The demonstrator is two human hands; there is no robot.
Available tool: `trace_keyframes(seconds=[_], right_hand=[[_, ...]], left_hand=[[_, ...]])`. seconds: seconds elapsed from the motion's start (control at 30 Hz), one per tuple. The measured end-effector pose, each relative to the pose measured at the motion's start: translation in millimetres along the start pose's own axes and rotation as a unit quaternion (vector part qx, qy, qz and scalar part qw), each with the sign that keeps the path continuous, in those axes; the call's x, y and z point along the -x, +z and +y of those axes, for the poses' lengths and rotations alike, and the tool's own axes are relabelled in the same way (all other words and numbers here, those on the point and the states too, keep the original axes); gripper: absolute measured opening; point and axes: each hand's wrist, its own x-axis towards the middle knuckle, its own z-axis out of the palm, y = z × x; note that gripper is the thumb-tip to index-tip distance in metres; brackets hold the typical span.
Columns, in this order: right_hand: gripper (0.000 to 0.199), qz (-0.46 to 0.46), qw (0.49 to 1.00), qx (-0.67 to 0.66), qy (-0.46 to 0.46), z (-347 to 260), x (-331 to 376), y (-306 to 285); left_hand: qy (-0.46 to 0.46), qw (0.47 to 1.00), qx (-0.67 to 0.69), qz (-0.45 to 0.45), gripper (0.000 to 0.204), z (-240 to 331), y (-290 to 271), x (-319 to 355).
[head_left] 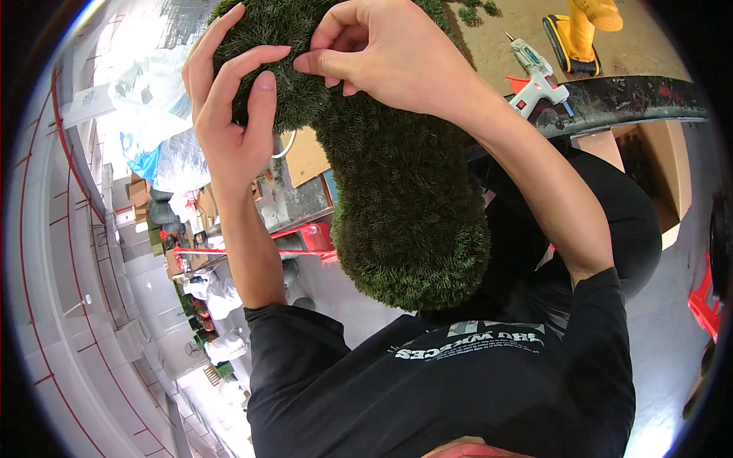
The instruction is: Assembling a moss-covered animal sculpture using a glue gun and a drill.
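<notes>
A large shape covered in dark green artificial moss or turf (397, 198) hangs in front of me, its rounded end pointing down toward my chest. My left hand (229, 114) grips its upper left side, fingers spread over the green pile. My right hand (382, 49) presses on the top of the shape, thumb and fingertips pinched together against the surface beside my left fingers. I cannot see whether anything small is pinched there. Both sleeves are black.
A white glue gun (538, 80) lies on the edge of a workbench (634, 95) at upper right, with a yellow tool (584, 30) behind it. Plastic bags (153, 99), cardboard boxes and a red frame (305, 240) crowd the left side.
</notes>
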Motion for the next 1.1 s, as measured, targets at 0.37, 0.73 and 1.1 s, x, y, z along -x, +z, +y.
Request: trace_keyframes(seconds=[0.37,0.73,1.1], right_hand=[[0.033,0.017,0.995,0.103,-0.007,-19,2,3],[0.028,0.002,0.981,0.05,0.185,-37,-11,11],[0.03,0.049,0.99,0.135,-0.003,-23,7,15]], left_hand=[[0.017,1.0,-0.016,0.004,0.022,-1,0,0],[0.029,0.999,-0.018,0.007,0.024,-2,3,0],[-0.003,0.998,-0.069,0.0,0.018,-2,0,2]])
